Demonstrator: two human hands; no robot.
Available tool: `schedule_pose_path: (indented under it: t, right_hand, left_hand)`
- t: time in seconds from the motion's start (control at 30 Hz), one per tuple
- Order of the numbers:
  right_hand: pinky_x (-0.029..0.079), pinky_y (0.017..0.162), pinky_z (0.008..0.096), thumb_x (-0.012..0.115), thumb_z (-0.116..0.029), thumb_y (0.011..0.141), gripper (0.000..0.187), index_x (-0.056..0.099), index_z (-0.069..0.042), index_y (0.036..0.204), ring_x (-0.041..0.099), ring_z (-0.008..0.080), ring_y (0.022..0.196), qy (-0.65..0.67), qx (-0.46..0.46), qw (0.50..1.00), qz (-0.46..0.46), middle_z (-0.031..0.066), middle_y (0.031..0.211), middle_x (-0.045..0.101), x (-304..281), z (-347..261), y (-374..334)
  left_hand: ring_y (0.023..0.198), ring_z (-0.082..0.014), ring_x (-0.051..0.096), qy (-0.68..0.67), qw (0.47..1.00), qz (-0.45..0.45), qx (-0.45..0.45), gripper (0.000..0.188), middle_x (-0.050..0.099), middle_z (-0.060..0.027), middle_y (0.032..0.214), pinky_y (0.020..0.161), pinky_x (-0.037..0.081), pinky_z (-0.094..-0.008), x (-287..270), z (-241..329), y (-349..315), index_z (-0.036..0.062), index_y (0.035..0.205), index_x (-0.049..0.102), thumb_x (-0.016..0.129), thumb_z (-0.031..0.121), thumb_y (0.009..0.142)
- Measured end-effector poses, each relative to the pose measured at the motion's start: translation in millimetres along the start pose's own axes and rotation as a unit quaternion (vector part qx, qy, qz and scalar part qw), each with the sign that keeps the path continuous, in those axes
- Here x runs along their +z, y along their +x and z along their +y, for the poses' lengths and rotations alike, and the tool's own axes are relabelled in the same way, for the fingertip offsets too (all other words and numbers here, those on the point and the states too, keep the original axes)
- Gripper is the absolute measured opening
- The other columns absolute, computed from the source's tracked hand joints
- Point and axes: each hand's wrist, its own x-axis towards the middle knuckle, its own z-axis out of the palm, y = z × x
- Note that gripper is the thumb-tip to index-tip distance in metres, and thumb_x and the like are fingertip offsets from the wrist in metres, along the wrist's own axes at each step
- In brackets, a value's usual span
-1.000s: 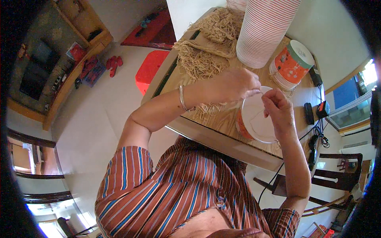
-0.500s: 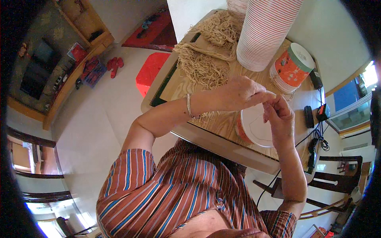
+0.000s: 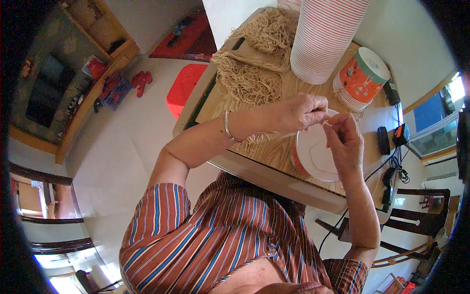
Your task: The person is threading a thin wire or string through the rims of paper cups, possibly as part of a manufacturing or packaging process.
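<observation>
Both hands meet above an orange paper bucket [image 3: 299, 164] near the table's front edge. Its round white face points up, and a thin cord [image 3: 327, 124] trails across it. My left hand [image 3: 309, 112], with a bracelet at the wrist, is closed in a pinch on the cord. Close beside it, my right hand [image 3: 346, 139] pinches the same cord between thumb and fingertips. Tangled beige cords [image 3: 249, 81] lie in heaps on the wooden tabletop [image 3: 274, 152], beyond my left forearm. Some loose ends show under that forearm.
A tall stack of white, red-ringed paper buckets [image 3: 325, 41] stands at the back. Right of it are upturned orange buckets [image 3: 362, 73]. Black adapters [image 3: 401, 134] and cables line the right edge. A red stool [image 3: 186, 88] is left of the table, a dark chair [image 3: 416, 220] right.
My left hand has turned and its fingers have curled in. My right hand's fingers have opened out slightly while still pinching the cord. The bucket stays in place.
</observation>
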Motion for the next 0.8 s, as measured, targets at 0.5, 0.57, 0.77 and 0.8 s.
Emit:
schedule_pose_path:
  t: [0.5, 0.57, 0.77, 0.8]
  right_hand:
    - [0.048, 0.065, 0.0372, 0.057, -0.006, 0.090, 0.004, 0.058, -0.003, 0.092, 0.060, 0.0311, 0.071, -0.225, -0.139, 0.964, 0.033, 0.0140, 0.081, 0.060, -1.1, -2.6, 1.9]
    - [0.049, 0.066, 0.0396, 0.056, -0.008, 0.091, 0.004, 0.058, -0.004, 0.092, 0.061, 0.0350, 0.073, -0.238, -0.133, 0.962, 0.031, 0.0156, 0.081, 0.060, -0.7, -3.7, 1.1]
    - [0.048, 0.064, 0.0422, 0.055, -0.010, 0.092, 0.005, 0.057, -0.006, 0.094, 0.062, 0.0368, 0.073, -0.270, -0.137, 0.953, 0.011, 0.0164, 0.081, 0.062, -2.1, -2.4, 2.3]
    - [0.048, 0.063, 0.0418, 0.056, -0.009, 0.091, 0.004, 0.057, -0.006, 0.094, 0.062, 0.0364, 0.073, -0.276, -0.140, 0.951, 0.011, 0.0158, 0.081, 0.062, -2.9, -1.6, 3.5]
  left_hand:
    - [0.071, -0.0064, 0.060, -0.164, 0.979, -0.090, -0.082, 0.016, 0.066, -0.0011, 0.078, 0.061, 0.046, -0.0207, -21.4, -1.9, 13.1, 0.0030, 0.090, 0.064, 0.063, 0.019, 0.091]
    - [0.072, -0.0064, 0.060, -0.159, 0.977, -0.102, -0.094, 0.016, 0.067, -0.0010, 0.079, 0.062, 0.046, -0.0207, -22.8, -2.1, 14.3, 0.0025, 0.090, 0.064, 0.064, 0.018, 0.090]
    - [0.072, -0.0109, 0.060, -0.006, 0.997, -0.076, -0.001, 0.013, 0.065, -0.0036, 0.076, 0.063, 0.047, -0.0271, -20.1, -7.8, 15.6, 0.0010, 0.087, 0.064, 0.067, 0.014, 0.085]
    - [0.072, -0.0109, 0.060, -0.007, 0.997, -0.078, -0.002, 0.013, 0.065, -0.0036, 0.076, 0.063, 0.047, -0.0271, -19.4, -8.1, 15.7, 0.0010, 0.087, 0.064, 0.067, 0.014, 0.085]
